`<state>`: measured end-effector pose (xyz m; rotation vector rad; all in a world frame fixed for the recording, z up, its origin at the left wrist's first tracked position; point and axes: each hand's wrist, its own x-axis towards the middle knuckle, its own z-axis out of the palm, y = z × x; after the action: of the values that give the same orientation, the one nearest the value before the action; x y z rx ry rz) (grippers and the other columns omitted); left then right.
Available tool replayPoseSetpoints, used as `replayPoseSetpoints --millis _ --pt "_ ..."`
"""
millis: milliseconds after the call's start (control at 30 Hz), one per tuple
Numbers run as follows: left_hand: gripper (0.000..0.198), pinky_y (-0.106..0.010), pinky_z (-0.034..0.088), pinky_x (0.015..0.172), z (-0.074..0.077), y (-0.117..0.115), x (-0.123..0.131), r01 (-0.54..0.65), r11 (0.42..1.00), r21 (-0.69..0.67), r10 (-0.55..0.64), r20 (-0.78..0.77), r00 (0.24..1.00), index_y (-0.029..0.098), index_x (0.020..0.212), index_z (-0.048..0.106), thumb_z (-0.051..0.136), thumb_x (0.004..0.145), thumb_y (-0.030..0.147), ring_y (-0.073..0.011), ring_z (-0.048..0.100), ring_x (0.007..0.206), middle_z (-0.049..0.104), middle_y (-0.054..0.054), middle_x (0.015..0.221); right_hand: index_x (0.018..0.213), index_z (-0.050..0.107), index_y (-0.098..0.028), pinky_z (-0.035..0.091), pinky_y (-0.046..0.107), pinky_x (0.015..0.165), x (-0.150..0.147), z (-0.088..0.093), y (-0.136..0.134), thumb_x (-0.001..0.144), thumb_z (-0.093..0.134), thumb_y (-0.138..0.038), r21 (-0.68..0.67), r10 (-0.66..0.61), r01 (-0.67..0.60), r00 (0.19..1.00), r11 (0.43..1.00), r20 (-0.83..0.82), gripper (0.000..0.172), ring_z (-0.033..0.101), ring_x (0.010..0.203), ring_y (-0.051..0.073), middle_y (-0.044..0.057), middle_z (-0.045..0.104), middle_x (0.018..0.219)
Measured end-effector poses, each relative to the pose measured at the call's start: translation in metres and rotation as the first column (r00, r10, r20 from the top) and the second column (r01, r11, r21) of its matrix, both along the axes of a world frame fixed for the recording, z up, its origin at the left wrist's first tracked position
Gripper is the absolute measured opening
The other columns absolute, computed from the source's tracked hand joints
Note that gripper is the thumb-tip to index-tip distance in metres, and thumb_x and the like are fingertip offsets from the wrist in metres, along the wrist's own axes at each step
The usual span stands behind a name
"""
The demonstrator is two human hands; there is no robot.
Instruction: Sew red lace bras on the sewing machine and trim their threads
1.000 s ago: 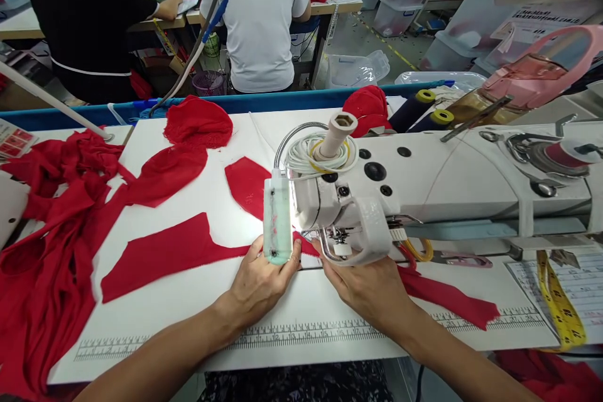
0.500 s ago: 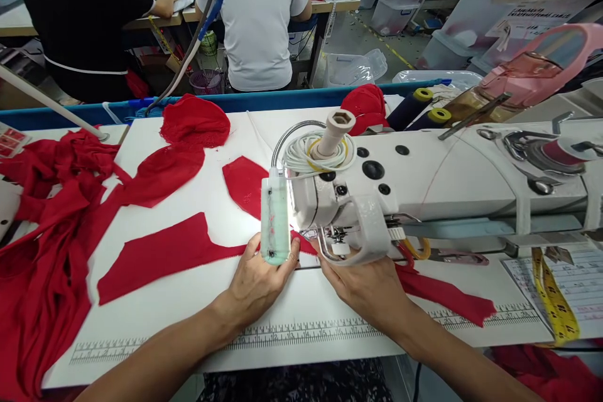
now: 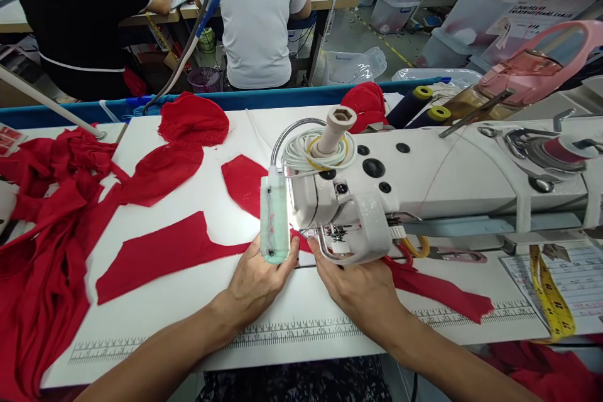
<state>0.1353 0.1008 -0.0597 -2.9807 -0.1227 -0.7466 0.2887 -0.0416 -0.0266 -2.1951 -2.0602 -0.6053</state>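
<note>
A long piece of red fabric (image 3: 160, 257) runs across the white table into the needle area of a sewing machine (image 3: 424, 169). My left hand (image 3: 259, 276) rests on it left of the needle, thumb and fingers closing on the fabric's edge; a pale green lamp (image 3: 274, 220) hides part of the fingers. Beneath the machine head, my right hand (image 3: 358, 289) has its thumb and fingertips on the fabric close to the presser foot, partly covered by the white guard (image 3: 372, 232). The fabric's other end (image 3: 452, 295) lies right of that hand.
Heaped red cloth (image 3: 51, 220) covers the left side. Another red piece (image 3: 242, 182) lies behind the lamp. Scissors with orange handles (image 3: 419, 248) and a yellow tape measure (image 3: 551, 295) are at right. Two people sit beyond the blue-edged table, near plastic bins (image 3: 396, 12).
My right hand has shifted slightly left toward the needle, and the fabric end beside it has moved a little left. My left hand stays nearly still.
</note>
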Motion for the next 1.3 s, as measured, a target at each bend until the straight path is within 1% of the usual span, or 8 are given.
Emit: replayPoseSetpoints --millis 133,233,333,533,700,900,1067,1300 --pt "0.024 -0.05 0.048 0.1 0.0029 -0.0005 -0.0014 -0.001 1.0 0.011 0.001 -0.024 1.0 0.014 0.105 0.067 0.051 0.09 0.003 -0.0198 0.063 0.081 0.065 -0.002 0.076 0.117 0.071 -0.018 0.024 0.031 0.05 -0.004 0.0002 -0.0001 0.082 0.056 -0.009 0.025 -0.021 0.02 0.999 0.999 0.024 0.039 0.039 0.047 0.013 0.0 0.051 0.057" --pt "0.026 -0.041 0.054 0.088 0.0044 -0.0019 -0.0039 -0.001 1.0 0.027 0.002 -0.043 0.999 0.013 0.107 0.066 0.05 0.089 0.001 -0.0196 0.063 0.081 0.066 -0.003 0.079 0.117 0.072 -0.018 0.027 0.031 0.052 -0.0053 -0.0017 -0.0015 0.083 0.056 -0.009 0.035 -0.026 0.025 0.999 0.999 0.021 0.038 0.042 0.048 0.014 0.001 0.051 0.058" --pt "0.029 -0.034 0.054 0.077 0.0045 -0.003 -0.0057 0.014 0.999 0.039 -0.012 -0.061 0.998 0.011 0.111 0.064 0.046 0.09 0.001 -0.0202 0.064 0.086 0.068 -0.006 0.087 0.118 0.071 -0.018 0.031 0.031 0.054 -0.0066 -0.0044 -0.0035 0.083 0.055 -0.008 0.055 -0.032 0.031 0.999 0.998 0.017 0.04 0.045 0.049 0.014 0.002 0.055 0.063" --pt "0.034 -0.043 0.051 0.093 0.0043 -0.0026 -0.0059 0.0 0.999 0.052 0.003 -0.055 0.998 0.01 0.113 0.064 0.046 0.087 -0.004 -0.0205 0.065 0.087 0.071 -0.007 0.092 0.12 0.069 -0.016 0.031 0.031 0.053 -0.0066 -0.0081 -0.0044 0.085 0.05 -0.006 0.062 -0.031 0.029 0.999 0.998 0.024 0.041 0.044 0.05 0.013 0.001 0.052 0.06" --pt "0.039 -0.055 0.045 0.103 0.0034 -0.0025 -0.0069 -0.015 0.999 0.036 0.017 -0.062 0.998 0.011 0.115 0.063 0.045 0.085 -0.006 -0.0236 0.066 0.091 0.07 -0.007 0.089 0.12 0.069 -0.015 0.033 0.03 0.052 -0.0043 -0.0066 -0.0031 0.086 0.049 -0.004 0.044 -0.018 0.018 1.0 0.999 -0.002 0.041 0.048 0.054 0.014 0.003 0.057 0.064" --pt "0.041 -0.059 0.046 0.102 -0.0011 -0.002 -0.0081 -0.03 0.999 0.014 0.031 -0.073 0.997 0.012 0.119 0.062 0.047 0.084 -0.004 -0.0252 0.066 0.09 0.069 -0.005 0.086 0.117 0.07 -0.015 0.034 0.029 0.049 -0.0046 -0.0023 -0.0027 0.083 0.044 0.002 -0.007 -0.025 0.025 1.0 1.0 -0.009 0.046 0.045 0.05 0.013 0.003 0.058 0.064" --pt "0.045 -0.059 0.049 0.1 -0.0043 -0.002 -0.0094 -0.037 0.999 0.006 0.038 -0.09 0.995 0.012 0.125 0.059 0.048 0.084 -0.004 -0.0259 0.066 0.095 0.07 -0.007 0.092 0.118 0.07 -0.017 0.035 0.028 0.05 -0.0039 -0.0036 -0.0037 0.084 0.046 0.001 -0.029 -0.023 0.023 1.0 0.999 -0.011 0.045 0.051 0.053 0.013 0.004 0.064 0.07" --pt "0.037 -0.057 0.052 0.096 -0.0014 -0.002 -0.0076 -0.026 0.999 -0.022 0.025 -0.063 0.998 0.012 0.113 0.063 0.048 0.084 -0.006 -0.024 0.066 0.093 0.07 -0.006 0.091 0.124 0.066 -0.014 0.039 0.029 0.053 -0.0029 -0.008 -0.0049 0.085 0.049 -0.003 -0.018 -0.009 0.008 1.0 1.0 -0.009 0.044 0.053 0.056 0.014 0.004 0.063 0.07"
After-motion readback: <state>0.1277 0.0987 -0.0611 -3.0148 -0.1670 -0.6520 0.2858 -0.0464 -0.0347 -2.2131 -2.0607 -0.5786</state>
